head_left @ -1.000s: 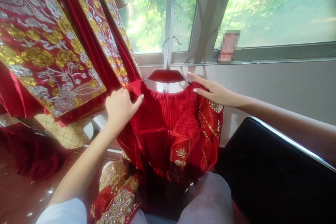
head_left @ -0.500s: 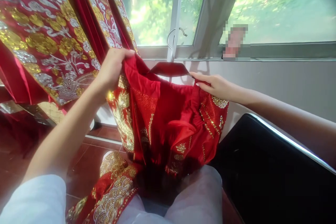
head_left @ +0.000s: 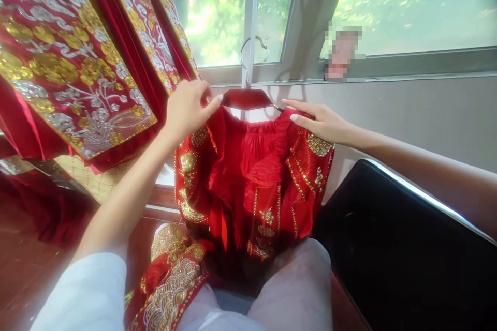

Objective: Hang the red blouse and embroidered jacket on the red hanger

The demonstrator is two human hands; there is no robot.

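A red garment (head_left: 264, 150) with gold embroidery and beading hangs in front of me, its gathered neckline spread over a dark red hanger (head_left: 248, 99). My left hand (head_left: 191, 108) is closed at the garment's left shoulder, the thumb stretched toward the hanger's end; its fingertips are partly hidden. On the other shoulder, my right hand (head_left: 322, 121) has cloth and the hanger's tip between thumb and fingers. The garment's lower part falls between my knees in shadow. Another red and gold embroidered piece (head_left: 173, 289) drapes over my left leg.
Red costumes with gold and silver sequins (head_left: 85, 62) hang at the left. A black, metal-edged panel (head_left: 404, 248) stands close on my right. Behind the hanger are a white wall (head_left: 407, 108) and a window (head_left: 217, 15). Red tiles (head_left: 58, 274) cover the floor.
My left hand has moved right, toward the hanger, bringing in the garment's left shoulder. The neckline is now narrower and more bunched. My right hand stays at its shoulder.
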